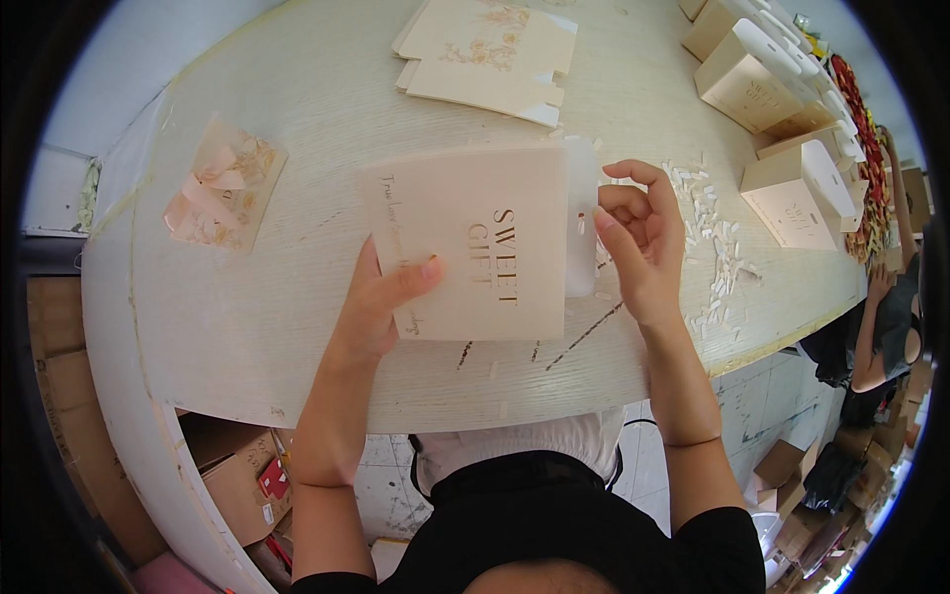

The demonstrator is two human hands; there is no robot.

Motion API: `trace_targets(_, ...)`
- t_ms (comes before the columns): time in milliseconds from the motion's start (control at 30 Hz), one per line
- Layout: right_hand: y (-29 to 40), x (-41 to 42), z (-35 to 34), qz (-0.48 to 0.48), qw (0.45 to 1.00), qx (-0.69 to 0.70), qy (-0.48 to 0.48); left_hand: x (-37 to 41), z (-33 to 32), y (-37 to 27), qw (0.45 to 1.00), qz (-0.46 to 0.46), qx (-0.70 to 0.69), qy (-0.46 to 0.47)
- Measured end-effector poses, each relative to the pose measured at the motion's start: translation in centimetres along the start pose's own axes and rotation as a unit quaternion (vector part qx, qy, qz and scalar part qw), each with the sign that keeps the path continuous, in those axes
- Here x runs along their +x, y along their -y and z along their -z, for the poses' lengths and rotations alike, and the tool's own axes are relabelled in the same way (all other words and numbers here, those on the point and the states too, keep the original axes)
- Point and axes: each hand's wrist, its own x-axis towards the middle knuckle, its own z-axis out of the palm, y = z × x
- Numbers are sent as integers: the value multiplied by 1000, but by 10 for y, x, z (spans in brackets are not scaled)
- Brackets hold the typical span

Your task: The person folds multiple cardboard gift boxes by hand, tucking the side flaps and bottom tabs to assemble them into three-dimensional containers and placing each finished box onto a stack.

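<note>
A flat, cream-coloured paper gift box (453, 178) with gold lettering lies across my left hand (378, 297), its thumb pressed on the printed face and the other fingers hidden underneath. At the box's right end a white tuck flap (580, 260) with a small slot sticks out. Beside that flap is my right hand (638, 230), fingers curled and thumb apart from them. The thumb tip is at the flap's edge; whether it touches cannot be told. Beyond the box lies a stack of flat printed box blanks (490, 67).
Several standing cream boxes (787, 193) line the right side. Small paper scraps (716, 275) litter the table (319, 126) near them. A floral box with a pink ribbon bow (223, 193) lies at left. Another person's arm (872, 319) shows far right. Cardboard cartons (241, 482) sit below.
</note>
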Motion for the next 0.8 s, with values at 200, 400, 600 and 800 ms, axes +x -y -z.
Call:
trace_targets(200, 4, -2, -3, 107, 977, -184, -9, 3, 5, -5, 997, -31, -61, -28)
trace_targets(400, 2, -6, -9, 76, 995, 14, 56, 6, -5, 2, 996, -62, 44, -34)
trace_targets(600, 2, -12, -20, 21, 997, 44, 53, 5, -3, 9, 995, -34, 83, -37)
trace_targets(800, 2, -11, -20, 15, 997, 49, 58, 5, -2, 9, 996, -13, 82, -24)
